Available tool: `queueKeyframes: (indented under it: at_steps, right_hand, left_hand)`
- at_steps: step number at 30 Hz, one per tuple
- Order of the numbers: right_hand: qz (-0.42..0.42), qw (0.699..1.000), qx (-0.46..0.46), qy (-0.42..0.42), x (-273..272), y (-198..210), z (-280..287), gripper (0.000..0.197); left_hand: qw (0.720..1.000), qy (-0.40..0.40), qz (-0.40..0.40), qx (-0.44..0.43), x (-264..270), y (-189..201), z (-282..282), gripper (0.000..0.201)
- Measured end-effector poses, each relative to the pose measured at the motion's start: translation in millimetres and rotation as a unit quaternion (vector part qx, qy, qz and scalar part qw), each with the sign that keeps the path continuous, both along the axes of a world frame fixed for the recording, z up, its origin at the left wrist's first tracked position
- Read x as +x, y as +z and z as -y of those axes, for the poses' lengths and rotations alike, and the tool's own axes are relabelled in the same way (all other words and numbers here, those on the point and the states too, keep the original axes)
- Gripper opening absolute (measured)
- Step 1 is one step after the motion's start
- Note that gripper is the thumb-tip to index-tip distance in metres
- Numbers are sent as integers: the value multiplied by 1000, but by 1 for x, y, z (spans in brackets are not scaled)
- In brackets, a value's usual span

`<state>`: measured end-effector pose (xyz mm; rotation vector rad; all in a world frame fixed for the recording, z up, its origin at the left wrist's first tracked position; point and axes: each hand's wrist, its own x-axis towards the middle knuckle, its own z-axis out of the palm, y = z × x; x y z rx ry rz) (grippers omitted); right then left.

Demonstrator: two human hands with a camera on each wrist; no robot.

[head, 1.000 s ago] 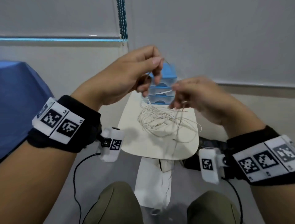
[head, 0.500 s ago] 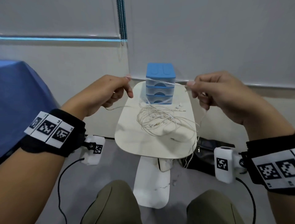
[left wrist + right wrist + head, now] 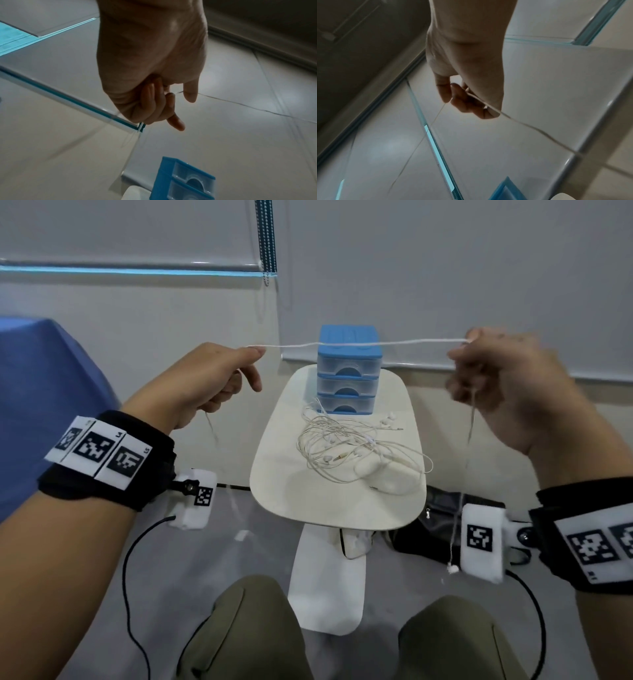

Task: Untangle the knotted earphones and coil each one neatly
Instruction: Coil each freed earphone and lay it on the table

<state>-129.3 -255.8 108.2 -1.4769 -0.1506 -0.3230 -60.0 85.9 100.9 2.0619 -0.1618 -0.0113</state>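
My left hand is raised left of the worktop, thumb and forefinger pinching one end of a white earphone cable; the other fingers curl loosely below. A short tail of cable hangs from this hand over open floor, well clear of the worktop's left edge, and a blue-covered surface sits further left.

The cable runs taut and nearly level across to my right hand, passing in front of the top of the blue drawer unit — I cannot tell whether it touches. That unit stands at the worktop's far edge. Just in front of it lies the tangle of white earphones, its loops spreading toward the right edge, with bare surface along the left and near edges.

My right hand is held right of the worktop, fingers pinching the cable's other end — a long tail drops from it, past the worktop's right edge, to an earbud dangling beside the wrist camera. A black bag lies on the floor beneath.
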Motion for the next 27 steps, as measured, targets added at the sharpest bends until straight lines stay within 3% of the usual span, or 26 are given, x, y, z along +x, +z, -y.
queueKeyframes:
  at_steps: [4,6,12,16,20,22,25,27]
  right_hand:
    - [13,987,128,-97,3,0,31,35]
    - [3,981,137,-135,5,-4,38,33]
    - [-41,993,-21,-113,6,-32,30,46]
    - [-102,977,-129,-138,7,-54,36,37]
    - [-161,931,-321,-61,4,-70,29,25]
    - [-153,915,-373,-6,-3,-64,13,11]
    - [-70,944,-301,117,-10,-44,-22,40]
    - [-38,945,-267,183,-13,-30,-49,37]
  left_hand:
    - [999,29,-32,-33,8,-18,-14,59]
    - [998,32,-34,-44,8,-22,-16,58]
    - [998,-4,25,-64,6,-2,-3,49]
    - [992,-10,110,-55,-3,23,-4,35]
    - [986,-73,143,-44,-23,45,7,22]
    - [980,-125,151,-22,-34,51,23,21]
    - [967,-199,160,14,-47,53,55,18]
    - [955,-239,170,35,-52,51,74,16]
